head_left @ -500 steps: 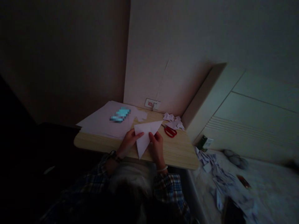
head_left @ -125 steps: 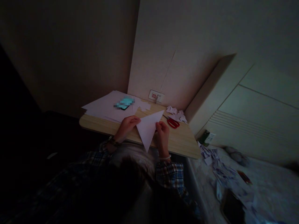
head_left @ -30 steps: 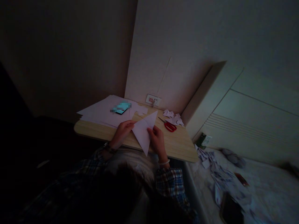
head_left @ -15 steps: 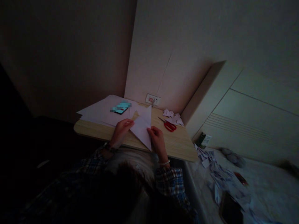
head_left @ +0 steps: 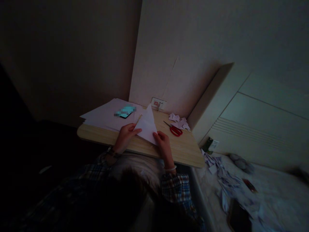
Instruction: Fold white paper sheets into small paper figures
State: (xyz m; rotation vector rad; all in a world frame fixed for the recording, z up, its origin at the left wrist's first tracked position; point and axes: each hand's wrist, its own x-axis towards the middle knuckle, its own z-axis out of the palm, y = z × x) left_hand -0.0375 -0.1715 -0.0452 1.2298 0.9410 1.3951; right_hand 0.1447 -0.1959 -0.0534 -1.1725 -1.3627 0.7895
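Between my hands, over the front of the wooden table, is a white sheet of paper [head_left: 146, 125] folded into a pointed, roughly triangular shape with its tip toward the wall. My left hand [head_left: 126, 137] pinches its left corner, thumb on top. At the lower right edge my right hand [head_left: 163, 141] grips the paper between thumb and fingers. Red-handled scissors [head_left: 175, 130] lie just right of my right hand, blades toward the wall. Beyond them sit several small folded paper pieces [head_left: 180, 122].
A stack of white paper [head_left: 101, 114] covers the table's left side, with a lit phone [head_left: 126, 111] on it. The table [head_left: 185, 153] meets a wall with a socket [head_left: 158, 103]. On the bed [head_left: 272, 199] at right lie more folded papers [head_left: 227, 177] and a dark object [head_left: 238, 217].
The paper's lower point has gone from below my right hand. Its shape is now a single triangle with the tip farther up and left. My hands have hardly moved.
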